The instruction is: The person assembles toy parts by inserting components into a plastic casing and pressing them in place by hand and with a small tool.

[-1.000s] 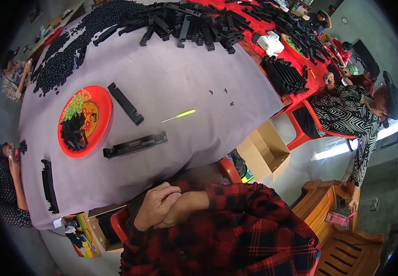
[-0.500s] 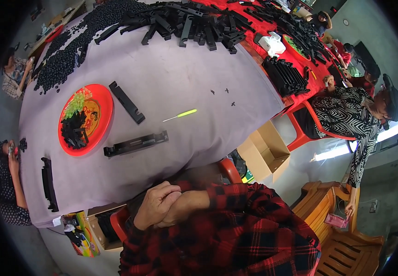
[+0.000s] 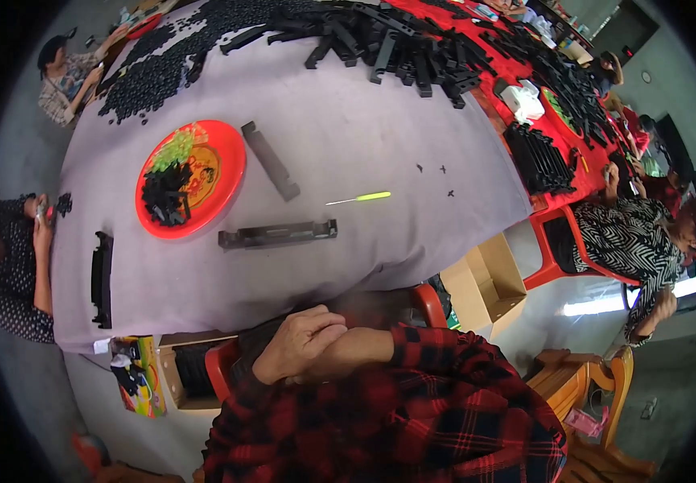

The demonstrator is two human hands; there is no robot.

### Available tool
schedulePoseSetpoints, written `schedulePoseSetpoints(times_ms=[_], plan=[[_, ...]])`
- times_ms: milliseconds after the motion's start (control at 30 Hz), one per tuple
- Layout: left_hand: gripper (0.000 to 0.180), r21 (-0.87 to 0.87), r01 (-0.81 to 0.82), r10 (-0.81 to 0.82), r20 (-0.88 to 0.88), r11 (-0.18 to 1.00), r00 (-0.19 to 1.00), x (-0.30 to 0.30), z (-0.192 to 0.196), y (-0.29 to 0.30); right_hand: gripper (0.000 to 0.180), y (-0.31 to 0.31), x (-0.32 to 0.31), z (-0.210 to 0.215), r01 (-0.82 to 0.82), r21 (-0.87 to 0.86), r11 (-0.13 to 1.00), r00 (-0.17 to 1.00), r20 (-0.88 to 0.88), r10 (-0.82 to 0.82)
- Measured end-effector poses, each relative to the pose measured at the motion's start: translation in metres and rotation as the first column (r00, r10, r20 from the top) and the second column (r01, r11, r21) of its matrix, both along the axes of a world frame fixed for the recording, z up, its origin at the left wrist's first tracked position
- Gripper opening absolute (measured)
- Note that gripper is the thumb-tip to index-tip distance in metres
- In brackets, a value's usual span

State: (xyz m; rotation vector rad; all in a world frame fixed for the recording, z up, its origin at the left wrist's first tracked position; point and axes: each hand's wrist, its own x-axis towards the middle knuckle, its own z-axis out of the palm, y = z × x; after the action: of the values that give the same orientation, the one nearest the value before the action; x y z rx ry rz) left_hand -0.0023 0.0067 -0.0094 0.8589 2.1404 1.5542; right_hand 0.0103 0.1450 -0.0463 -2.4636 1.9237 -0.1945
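The co-worker's hand (image 3: 664,303) over on the right has come up and away from the pink thing (image 3: 585,421) by the wooden bench (image 3: 561,378), and the whole table sits farther right in the head view, so I take it the wearer's head has turned a little. For the work itself that seems to mean nothing: the pieces on the grey cloth (image 3: 364,121) keep the same places among themselves, and nobody's hand is on them. The wearer's hands stay folded together in front of the plaid shirt (image 3: 396,410), below the table's near edge. The left hand (image 3: 301,342) lies on top with its fingers bent over the right, which is mostly hidden; I can't tell how its fingers are set, or whether either hand hides anything small. The nearest piece, a long black slotted part (image 3: 278,234), lies on the cloth straight ahead and slightly left of them, well apart from either hand. Beyond it and to the right is a thin tool with a yellow-green handle (image 3: 373,196); beyond it to the left, a second black part (image 3: 271,161) lies slantwise just beside the red plate (image 3: 234,171), which holds small black pieces (image 3: 168,193) and pale green ones (image 3: 177,151).
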Motion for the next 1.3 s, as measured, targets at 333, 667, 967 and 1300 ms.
schedulePoseSetpoints(times_ms=[333,667,967,1300], plan=[[0.019,-0.071,0.028,-0.021,0.091,0.997,0.996,0.003,0.010,-0.002,0.021,0.002,0.002,0.007,0.169,0.118,0.978,0.879,0.432,-0.204],[0.016,-0.014,-0.075,0.075,0.016,0.997,0.997,-0.001,0.003,0.003,0.017,0.009,0.003,0.003,0.392,-0.463,0.795,0.910,0.319,-0.263],[0.015,-0.011,-0.088,0.088,0.038,0.996,0.995,0.000,0.004,0.013,0.016,-0.004,0.014,-0.048,0.413,-0.282,0.866,0.832,0.504,-0.233],[0.020,0.023,-0.107,0.109,-0.165,0.994,0.980,-0.007,-0.016,0.006,0.036,0.033,0.002,-0.017,0.387,-0.354,0.851,0.750,0.658,-0.067]])
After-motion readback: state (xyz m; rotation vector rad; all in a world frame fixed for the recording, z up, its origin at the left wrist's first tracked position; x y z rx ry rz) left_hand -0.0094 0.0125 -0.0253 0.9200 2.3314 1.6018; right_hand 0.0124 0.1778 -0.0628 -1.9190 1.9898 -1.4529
